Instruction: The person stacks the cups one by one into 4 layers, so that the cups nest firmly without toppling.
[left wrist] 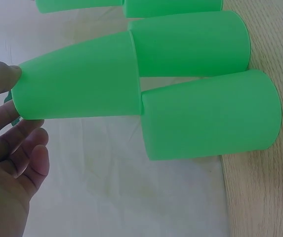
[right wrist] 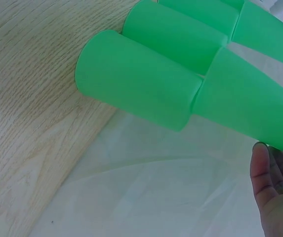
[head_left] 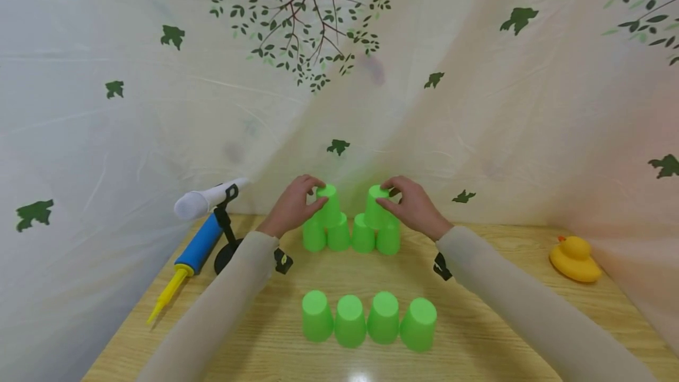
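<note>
Pale cloth (head_left: 451, 134) with green leaf prints hangs behind your wooden tabletop (head_left: 276, 311), and you hold one upturned green cup in each hand.
Your left hand (head_left: 296, 206) pinches the left upper cup (head_left: 330, 211) near its top between thumb and fingers; its rim touches the left lower pair (head_left: 315, 237), sitting across both cups. Your right hand (head_left: 416, 206) pinches the right upper cup (head_left: 375, 214) in the same way, its rim against the right lower pair (head_left: 363, 236). These two small stacks stand side by side near the tabletop's far edge. Closer to you is the front row (head_left: 350, 323) of four more upturned green cups. Off to your left are a white microphone (head_left: 204, 200) on a black stand and a blue and yellow pump (head_left: 198, 243); well to your right sits a yellow duck (head_left: 575, 261).
</note>
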Demonstrator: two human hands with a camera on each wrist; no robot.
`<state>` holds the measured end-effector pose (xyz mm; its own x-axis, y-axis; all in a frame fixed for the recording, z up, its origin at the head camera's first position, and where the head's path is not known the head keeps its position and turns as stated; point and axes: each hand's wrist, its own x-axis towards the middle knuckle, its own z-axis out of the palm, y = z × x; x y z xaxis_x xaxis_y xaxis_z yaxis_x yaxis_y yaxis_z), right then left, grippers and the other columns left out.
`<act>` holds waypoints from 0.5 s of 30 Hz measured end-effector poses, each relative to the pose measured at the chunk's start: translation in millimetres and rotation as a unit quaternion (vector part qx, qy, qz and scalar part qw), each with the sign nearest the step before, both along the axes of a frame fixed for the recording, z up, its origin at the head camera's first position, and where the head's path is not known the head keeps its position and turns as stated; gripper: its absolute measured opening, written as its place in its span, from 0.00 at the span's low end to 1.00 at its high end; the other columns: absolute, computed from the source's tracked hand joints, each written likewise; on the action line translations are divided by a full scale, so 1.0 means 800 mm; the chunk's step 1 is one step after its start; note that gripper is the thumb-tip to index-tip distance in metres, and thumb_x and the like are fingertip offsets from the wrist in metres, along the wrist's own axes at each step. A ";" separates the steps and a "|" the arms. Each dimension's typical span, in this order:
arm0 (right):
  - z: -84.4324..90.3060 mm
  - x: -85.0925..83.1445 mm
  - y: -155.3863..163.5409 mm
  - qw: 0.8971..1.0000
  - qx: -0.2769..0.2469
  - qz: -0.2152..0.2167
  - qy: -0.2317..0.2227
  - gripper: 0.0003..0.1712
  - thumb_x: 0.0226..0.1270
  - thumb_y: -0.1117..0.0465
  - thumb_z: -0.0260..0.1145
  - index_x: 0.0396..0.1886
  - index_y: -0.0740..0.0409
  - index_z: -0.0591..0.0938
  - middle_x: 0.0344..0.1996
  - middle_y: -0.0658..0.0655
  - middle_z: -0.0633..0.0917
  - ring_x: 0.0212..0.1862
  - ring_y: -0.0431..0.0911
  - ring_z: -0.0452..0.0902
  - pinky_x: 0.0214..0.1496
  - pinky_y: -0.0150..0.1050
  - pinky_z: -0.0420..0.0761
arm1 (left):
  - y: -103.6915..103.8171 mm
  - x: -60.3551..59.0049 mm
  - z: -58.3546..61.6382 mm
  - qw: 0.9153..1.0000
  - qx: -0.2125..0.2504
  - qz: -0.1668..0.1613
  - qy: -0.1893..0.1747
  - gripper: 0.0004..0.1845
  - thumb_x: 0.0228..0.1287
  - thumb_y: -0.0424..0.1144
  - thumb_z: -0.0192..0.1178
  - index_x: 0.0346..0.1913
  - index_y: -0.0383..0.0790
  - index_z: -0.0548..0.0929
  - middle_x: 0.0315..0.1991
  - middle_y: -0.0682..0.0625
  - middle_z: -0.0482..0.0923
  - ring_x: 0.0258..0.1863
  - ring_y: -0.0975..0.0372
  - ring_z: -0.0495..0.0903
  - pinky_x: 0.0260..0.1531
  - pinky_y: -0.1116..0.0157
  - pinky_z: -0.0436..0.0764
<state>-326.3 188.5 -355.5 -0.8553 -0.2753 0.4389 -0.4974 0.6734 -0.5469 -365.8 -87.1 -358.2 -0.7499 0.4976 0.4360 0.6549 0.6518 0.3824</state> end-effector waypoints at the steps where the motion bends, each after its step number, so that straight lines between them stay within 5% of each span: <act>1: 0.001 0.000 -0.001 1.000 0.001 0.000 -0.001 0.19 0.54 0.51 0.62 0.43 0.56 0.74 0.40 0.51 0.75 0.41 0.45 0.70 0.35 0.38 0.73 | 0.000 0.000 0.000 1.000 -0.001 0.001 0.001 0.17 0.57 0.48 0.54 0.46 0.42 0.73 0.43 0.51 0.68 0.38 0.56 0.70 0.34 0.65 0.70; 15: 0.002 0.000 -0.002 1.000 0.006 -0.003 -0.005 0.19 0.54 0.53 0.62 0.43 0.56 0.74 0.41 0.51 0.74 0.41 0.45 0.70 0.36 0.38 0.73 | -0.003 0.000 0.001 1.000 -0.006 0.001 -0.012 0.17 0.58 0.47 0.54 0.48 0.42 0.72 0.44 0.52 0.68 0.38 0.57 0.69 0.35 0.64 0.70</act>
